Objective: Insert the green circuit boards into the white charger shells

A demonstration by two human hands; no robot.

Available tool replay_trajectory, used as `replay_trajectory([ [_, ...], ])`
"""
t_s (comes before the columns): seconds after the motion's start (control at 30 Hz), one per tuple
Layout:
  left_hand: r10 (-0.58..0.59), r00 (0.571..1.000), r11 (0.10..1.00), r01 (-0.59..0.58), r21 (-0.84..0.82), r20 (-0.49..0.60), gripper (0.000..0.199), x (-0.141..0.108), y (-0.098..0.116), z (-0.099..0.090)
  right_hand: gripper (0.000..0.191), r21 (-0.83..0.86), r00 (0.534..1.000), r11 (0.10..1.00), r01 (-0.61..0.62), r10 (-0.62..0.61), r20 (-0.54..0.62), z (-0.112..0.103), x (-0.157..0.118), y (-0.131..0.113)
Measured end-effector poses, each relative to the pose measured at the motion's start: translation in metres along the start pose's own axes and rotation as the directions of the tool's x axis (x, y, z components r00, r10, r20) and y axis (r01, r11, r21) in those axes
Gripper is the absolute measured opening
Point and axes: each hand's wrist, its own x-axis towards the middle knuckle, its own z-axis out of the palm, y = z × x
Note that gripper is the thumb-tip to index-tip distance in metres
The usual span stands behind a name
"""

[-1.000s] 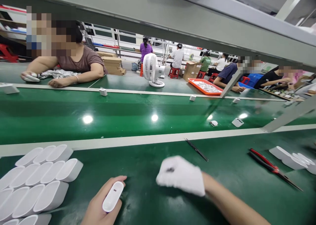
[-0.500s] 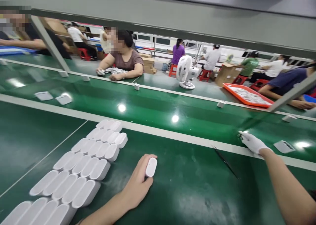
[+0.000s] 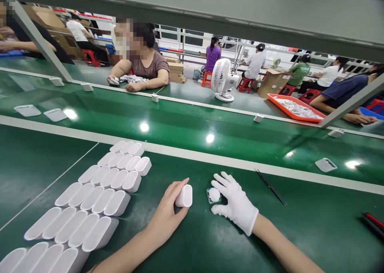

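My bare left hand (image 3: 166,209) is closed around a white oval plastic case (image 3: 186,196), its rounded end face turned towards me. To its right, my white-gloved right hand (image 3: 237,203) is low over the green table with fingers spread. A small green circuit board (image 3: 209,198) with a round white part (image 3: 214,194) on it is between its thumb and fingers, seemingly on the tabletop. Whether the glove touches the board's edge is hard to make out. Rows of similar white cases (image 3: 97,233) stand packed together left of my hands.
Black tweezers (image 3: 271,188) lie beyond my right hand, and a red-and-black tool (image 3: 373,223) at the right edge. The sunken green belt (image 3: 180,123) carries flat white pieces (image 3: 325,165). Across it are a white fan (image 3: 222,81), an orange tray (image 3: 295,109) and seated people.
My right hand has come back from the belt at the right to the table near my left hand, and its fingers have spread beside the circuit board. My left hand has tilted the case slightly.
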Motion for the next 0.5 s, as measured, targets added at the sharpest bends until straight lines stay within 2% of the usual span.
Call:
replay_trajectory([
  [0.07,-0.001,1.000,1.000,0.001,0.005,0.004,0.063,0.000,0.001,0.000,0.061,0.004,0.999,0.999,0.035,-0.035,0.007,0.003,-0.003,0.008],
  [0.2,0.026,1.000,0.999,-0.025,0.027,-0.012,0.065,0.000,0.003,0.000,0.049,0.189,0.995,0.980,0.060,-0.043,-0.093,0.001,-0.005,0.008],
  [0.3,0.070,0.998,0.995,-0.069,0.071,-0.005,0.069,0.000,0.003,0.000,0.039,0.432,0.974,0.900,-0.056,0.145,-0.175,-0.002,-0.007,-0.016],
  [0.37,0.120,0.992,0.986,-0.123,0.112,0.026,0.074,-0.001,0.003,0.000,0.036,0.531,0.957,0.845,-0.069,0.207,-0.204,-0.004,-0.010,-0.036],
  [0.43,0.183,0.981,0.970,-0.190,0.150,0.060,0.078,-0.001,0.002,0.001,0.035,0.528,0.944,0.848,0.036,0.145,-0.297,-0.005,-0.013,-0.051],
  [0.5,0.231,0.970,0.954,-0.242,0.176,0.080,0.078,-0.002,0.001,0.002,0.033,0.456,0.917,0.874,0.169,0.030,-0.397,-0.003,-0.015,-0.059],
])
